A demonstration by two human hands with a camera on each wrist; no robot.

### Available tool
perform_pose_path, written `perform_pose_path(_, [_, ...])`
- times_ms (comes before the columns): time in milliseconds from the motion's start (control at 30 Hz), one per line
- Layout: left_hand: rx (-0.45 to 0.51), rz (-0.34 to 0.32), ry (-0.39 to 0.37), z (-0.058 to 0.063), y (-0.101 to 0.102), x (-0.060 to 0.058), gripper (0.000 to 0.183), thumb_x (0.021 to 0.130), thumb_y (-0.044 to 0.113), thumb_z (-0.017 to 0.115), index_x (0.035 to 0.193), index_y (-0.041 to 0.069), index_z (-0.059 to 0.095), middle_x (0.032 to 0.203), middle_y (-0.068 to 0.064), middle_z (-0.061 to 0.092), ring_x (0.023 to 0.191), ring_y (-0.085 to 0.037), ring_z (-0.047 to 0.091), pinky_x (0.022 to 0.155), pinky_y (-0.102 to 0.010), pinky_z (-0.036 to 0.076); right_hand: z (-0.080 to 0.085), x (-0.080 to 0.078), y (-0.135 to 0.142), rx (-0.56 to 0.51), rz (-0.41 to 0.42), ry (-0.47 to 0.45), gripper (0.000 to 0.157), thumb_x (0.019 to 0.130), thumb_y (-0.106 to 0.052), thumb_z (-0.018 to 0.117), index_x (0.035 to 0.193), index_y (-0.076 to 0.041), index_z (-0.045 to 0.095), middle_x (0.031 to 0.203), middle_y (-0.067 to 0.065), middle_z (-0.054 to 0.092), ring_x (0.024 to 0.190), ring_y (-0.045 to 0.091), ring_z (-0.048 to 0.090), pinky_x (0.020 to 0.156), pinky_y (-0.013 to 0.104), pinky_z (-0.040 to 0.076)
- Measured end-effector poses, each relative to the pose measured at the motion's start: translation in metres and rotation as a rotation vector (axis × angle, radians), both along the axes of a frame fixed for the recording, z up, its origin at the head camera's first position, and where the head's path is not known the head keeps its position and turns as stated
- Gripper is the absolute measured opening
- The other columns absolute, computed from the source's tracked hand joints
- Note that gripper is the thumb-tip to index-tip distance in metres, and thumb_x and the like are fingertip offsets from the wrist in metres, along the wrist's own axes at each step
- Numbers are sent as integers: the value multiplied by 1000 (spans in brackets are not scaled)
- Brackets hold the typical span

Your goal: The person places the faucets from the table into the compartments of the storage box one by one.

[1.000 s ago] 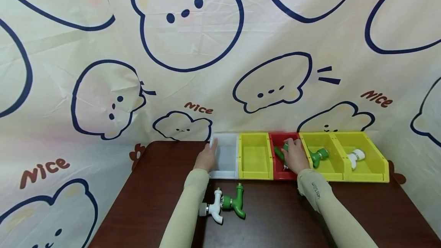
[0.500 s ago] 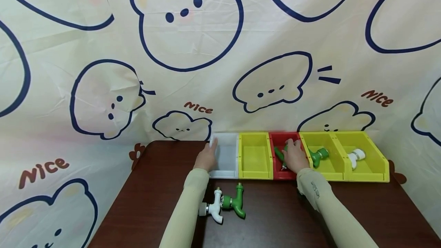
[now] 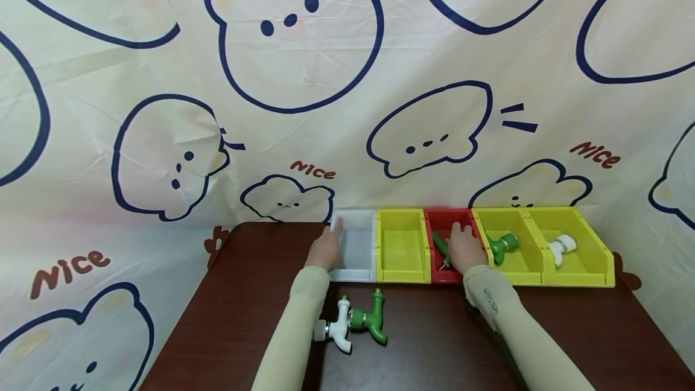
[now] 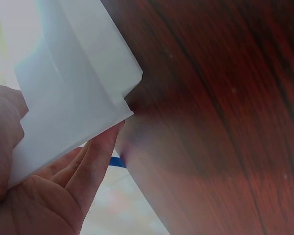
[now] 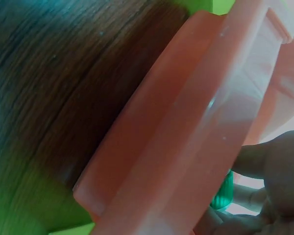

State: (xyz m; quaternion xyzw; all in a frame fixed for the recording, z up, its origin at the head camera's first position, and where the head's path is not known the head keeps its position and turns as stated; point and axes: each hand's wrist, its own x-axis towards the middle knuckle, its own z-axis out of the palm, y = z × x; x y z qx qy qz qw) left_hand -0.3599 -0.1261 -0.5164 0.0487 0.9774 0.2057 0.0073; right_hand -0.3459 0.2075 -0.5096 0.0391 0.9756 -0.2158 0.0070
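Note:
My left hand (image 3: 324, 248) grips the left wall of the white bin (image 3: 359, 274), thumb on one side and fingers on the other. In the left wrist view that bin's wall (image 4: 73, 107) lies between the thumb and fingers (image 4: 95, 161). My right hand (image 3: 466, 248) reaches down into the red bin (image 3: 449, 277) and holds a green tap (image 3: 440, 245), whose left part shows beside the fingers. The right wrist view shows the tap's ribbed green end (image 5: 224, 193) among the fingers, behind the bin's front wall (image 5: 186, 127).
A white tap (image 3: 340, 326) and another green tap (image 3: 374, 318) lie on the dark wooden table (image 3: 434, 343) in front of the bins. Yellow bins (image 3: 403, 246) flank the red one. Those on the right contain a green tap (image 3: 502, 247) and a white tap (image 3: 561, 249).
My right hand shifts slightly within the red bin, and the green tap's visible end turns a little leftward. The green part near my fingertips is now hidden. My left hand stays put.

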Motion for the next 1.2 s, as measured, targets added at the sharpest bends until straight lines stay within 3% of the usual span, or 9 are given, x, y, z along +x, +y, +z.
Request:
perform_pose_path(267, [1,-4,-18,-3,-2,-3,90,90,-7,69,165,21,29,153,-27,45,85,-31,61,86,-49,55,-3,1,-1,47,-8,10,37,106,-18,56,127,12,49,114,36,57,96,50,65,89,63,54])
perform_pose_path(767, [-7,-16,4,-6,-3,-6,88,90,-6,68,165,21,29,150,-27,47,82,-31,60,84,-48,55,-1,0,-2,72,3,-55,34,105,-13,55,122,17,54,110,34,58,91,43,64,89,60,56])
perform_pose_path(1033, [-4,-19,4,-7,-4,-6,90,90,-6,69,165,21,29,152,-29,45,81,-31,60,83,-48,55,-4,0,0,72,40,-55,26,102,-9,57,118,9,66,119,32,58,91,39,63,90,60,56])
perform_pose_path(1200, [-11,-16,7,-7,-3,-5,91,89,-7,69,165,21,29,153,-29,44,79,-30,59,82,-48,56,-6,1,1,51,58,-60,30,102,-9,55,125,3,69,123,31,55,87,36,62,89,59,56])
